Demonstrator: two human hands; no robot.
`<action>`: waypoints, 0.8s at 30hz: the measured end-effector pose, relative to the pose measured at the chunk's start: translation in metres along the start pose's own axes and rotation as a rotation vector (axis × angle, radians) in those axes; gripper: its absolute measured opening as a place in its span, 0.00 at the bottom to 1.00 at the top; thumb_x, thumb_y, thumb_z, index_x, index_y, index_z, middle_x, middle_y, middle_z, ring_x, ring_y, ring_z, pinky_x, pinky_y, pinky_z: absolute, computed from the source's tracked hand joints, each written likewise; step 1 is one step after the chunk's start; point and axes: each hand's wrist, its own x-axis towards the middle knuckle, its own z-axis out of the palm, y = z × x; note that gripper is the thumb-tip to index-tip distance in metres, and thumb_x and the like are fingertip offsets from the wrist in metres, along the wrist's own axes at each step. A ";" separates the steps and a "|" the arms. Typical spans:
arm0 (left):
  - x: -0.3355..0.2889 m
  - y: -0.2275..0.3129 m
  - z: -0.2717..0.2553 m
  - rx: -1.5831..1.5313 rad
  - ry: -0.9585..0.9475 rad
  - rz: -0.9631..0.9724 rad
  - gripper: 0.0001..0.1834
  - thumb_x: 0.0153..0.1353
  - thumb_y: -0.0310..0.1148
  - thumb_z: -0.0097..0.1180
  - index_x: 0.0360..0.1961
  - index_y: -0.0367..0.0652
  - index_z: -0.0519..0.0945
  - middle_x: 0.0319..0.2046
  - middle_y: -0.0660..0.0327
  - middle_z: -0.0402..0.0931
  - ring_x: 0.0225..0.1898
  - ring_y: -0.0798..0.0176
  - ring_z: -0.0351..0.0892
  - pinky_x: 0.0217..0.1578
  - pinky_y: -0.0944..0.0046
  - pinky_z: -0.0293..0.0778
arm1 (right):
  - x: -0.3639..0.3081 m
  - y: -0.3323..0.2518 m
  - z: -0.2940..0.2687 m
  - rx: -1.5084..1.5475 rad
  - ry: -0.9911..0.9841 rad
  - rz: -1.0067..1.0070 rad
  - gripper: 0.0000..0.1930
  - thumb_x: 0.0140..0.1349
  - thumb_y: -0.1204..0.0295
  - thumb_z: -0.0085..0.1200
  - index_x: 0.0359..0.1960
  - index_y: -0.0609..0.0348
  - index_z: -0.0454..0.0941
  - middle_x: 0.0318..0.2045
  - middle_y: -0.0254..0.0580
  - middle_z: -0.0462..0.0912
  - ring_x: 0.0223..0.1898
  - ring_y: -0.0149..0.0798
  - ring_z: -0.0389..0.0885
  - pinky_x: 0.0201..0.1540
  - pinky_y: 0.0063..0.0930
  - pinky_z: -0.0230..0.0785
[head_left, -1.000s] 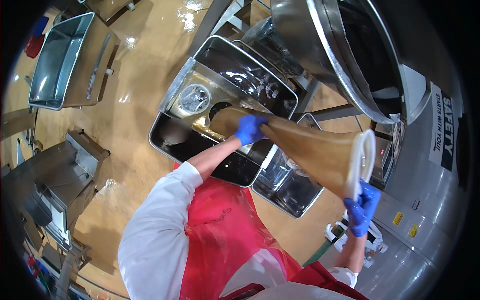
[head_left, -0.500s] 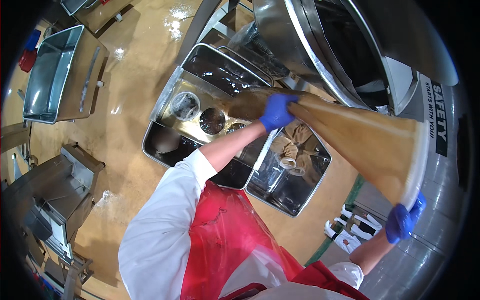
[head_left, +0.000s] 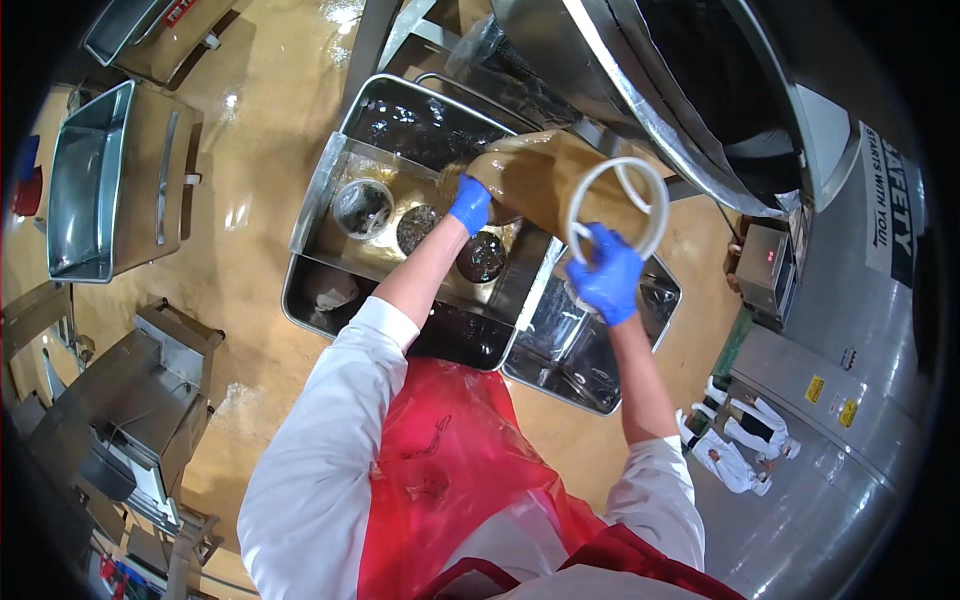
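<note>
A brown bag (head_left: 535,175) of wet-looking cloth stretches between two gloved hands above a metal tub (head_left: 288,288). The left hand (head_left: 471,205) is at the bag's left end, its blue-gloved fingers curled in against the cloth; the fingertips are hidden, so how tightly they pinch cannot be told. Most of the bag lies to the right of those fingers. The right hand (head_left: 608,275) is at the near edge of the stiff white ring (head_left: 660,205) round the bag's mouth, fingers bent over it and closed on it, with the ring's opening on the far side of them.

A metal tray (head_left: 318,190) with round holes sits across the tub, just left of and nearer than the bag. A white-rimmed cup (head_left: 363,209) fills the leftmost hole. A second tub (head_left: 560,350) stands to the right, partly below the right hand.
</note>
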 end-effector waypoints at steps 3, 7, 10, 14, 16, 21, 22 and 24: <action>0.010 -0.012 -0.015 -0.109 -0.030 -0.019 0.20 0.77 0.39 0.48 0.64 0.43 0.76 0.59 0.60 0.80 0.58 0.62 0.80 0.57 0.58 0.80 | 0.018 0.005 0.054 -0.100 -0.050 -0.050 0.41 0.47 0.59 0.64 0.69 0.42 0.73 0.25 0.51 0.82 0.26 0.54 0.83 0.35 0.47 0.77; 0.002 -0.019 -0.011 -0.252 -0.069 -0.027 0.21 0.77 0.40 0.48 0.65 0.45 0.74 0.59 0.60 0.80 0.59 0.60 0.81 0.60 0.57 0.79 | 0.042 0.014 0.117 -0.065 -0.111 0.199 0.53 0.51 0.47 0.68 0.78 0.49 0.56 0.33 0.59 0.86 0.36 0.61 0.87 0.43 0.51 0.79; 0.000 -0.014 -0.012 -0.247 -0.046 -0.091 0.22 0.76 0.42 0.48 0.65 0.46 0.74 0.60 0.60 0.80 0.58 0.59 0.81 0.59 0.55 0.80 | 0.050 0.019 0.148 -0.063 -0.143 0.203 0.57 0.50 0.44 0.70 0.79 0.51 0.55 0.38 0.61 0.86 0.38 0.60 0.87 0.46 0.50 0.79; 0.010 -0.016 -0.022 -0.205 0.009 -0.143 0.23 0.76 0.45 0.49 0.66 0.46 0.74 0.61 0.59 0.80 0.58 0.57 0.82 0.60 0.53 0.79 | 0.062 0.031 0.182 -0.056 -0.183 0.209 0.57 0.49 0.43 0.71 0.78 0.52 0.56 0.40 0.63 0.86 0.41 0.59 0.87 0.49 0.48 0.79; 0.039 -0.024 -0.055 -0.228 -0.040 -0.115 0.23 0.76 0.45 0.48 0.66 0.46 0.75 0.60 0.58 0.80 0.59 0.56 0.81 0.59 0.51 0.79 | 0.076 0.018 0.182 -0.032 -0.251 0.216 0.55 0.49 0.45 0.71 0.77 0.52 0.59 0.41 0.63 0.87 0.44 0.60 0.87 0.51 0.47 0.79; 0.040 -0.025 -0.066 -0.171 0.082 -0.152 0.23 0.76 0.43 0.46 0.65 0.44 0.75 0.60 0.57 0.80 0.59 0.54 0.81 0.60 0.49 0.79 | 0.075 0.026 0.209 0.036 -0.239 0.236 0.52 0.48 0.48 0.72 0.76 0.50 0.62 0.40 0.60 0.87 0.44 0.59 0.87 0.52 0.48 0.79; 0.040 -0.024 -0.068 -0.146 0.109 -0.157 0.23 0.76 0.43 0.46 0.65 0.44 0.75 0.61 0.56 0.79 0.59 0.54 0.81 0.60 0.49 0.78 | 0.076 0.027 0.213 0.039 -0.248 0.242 0.52 0.49 0.48 0.72 0.75 0.50 0.63 0.39 0.59 0.87 0.44 0.59 0.87 0.52 0.48 0.79; 0.043 -0.028 -0.066 -0.162 0.143 -0.203 0.23 0.77 0.43 0.46 0.65 0.44 0.75 0.61 0.56 0.79 0.59 0.54 0.81 0.60 0.48 0.78 | 0.077 0.032 0.219 0.052 -0.274 0.259 0.51 0.49 0.48 0.71 0.75 0.51 0.63 0.39 0.59 0.88 0.45 0.59 0.87 0.53 0.48 0.79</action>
